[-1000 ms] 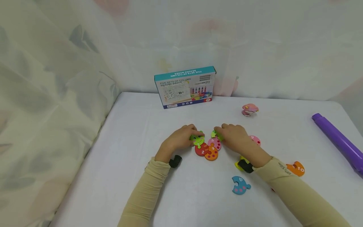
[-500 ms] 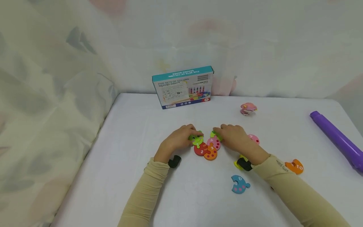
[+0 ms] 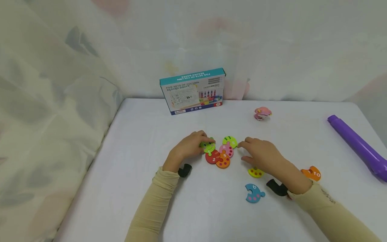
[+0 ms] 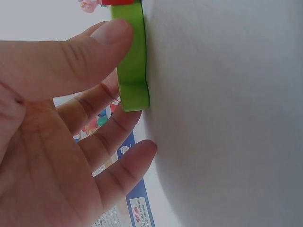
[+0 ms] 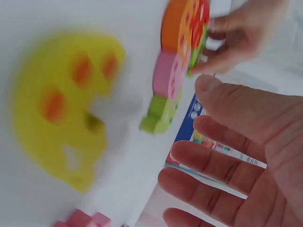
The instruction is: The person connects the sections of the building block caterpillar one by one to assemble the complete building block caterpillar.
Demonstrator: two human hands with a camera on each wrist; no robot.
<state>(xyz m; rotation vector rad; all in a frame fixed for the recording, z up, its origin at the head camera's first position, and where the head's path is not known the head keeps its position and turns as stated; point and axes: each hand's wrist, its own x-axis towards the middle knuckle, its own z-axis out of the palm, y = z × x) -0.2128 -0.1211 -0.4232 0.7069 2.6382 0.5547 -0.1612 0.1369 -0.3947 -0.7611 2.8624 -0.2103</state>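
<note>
My left hand [image 3: 190, 145] pinches the green smiling head piece [image 3: 208, 147] of a caterpillar puzzle between thumb and fingers; the left wrist view shows the thumb on the edge of this green piece [image 4: 132, 61]. Joined to it in a curve are a red piece 2 [image 3: 212, 157], an orange piece 3 [image 3: 223, 162], a pink piece 4 [image 3: 224, 151] and a green piece 5 [image 3: 230, 141]. Just right of piece 5, my right hand [image 3: 263, 153] holds nothing, its fingers loosely spread. Below its fingers lies a yellow piece with red dots [image 3: 255, 172], partly hidden by the hand.
A blue piece 6 [image 3: 254, 194] and an orange piece 10 [image 3: 315, 173] lie loose on the white table. Behind stand a bead-set box [image 3: 193, 90] and a small pink figure [image 3: 262, 113]. A purple tube [image 3: 356, 146] lies at the right.
My right hand has let go of the green piece 5 and drawn back to the right, uncovering it. My left hand keeps its hold on the head piece.
</note>
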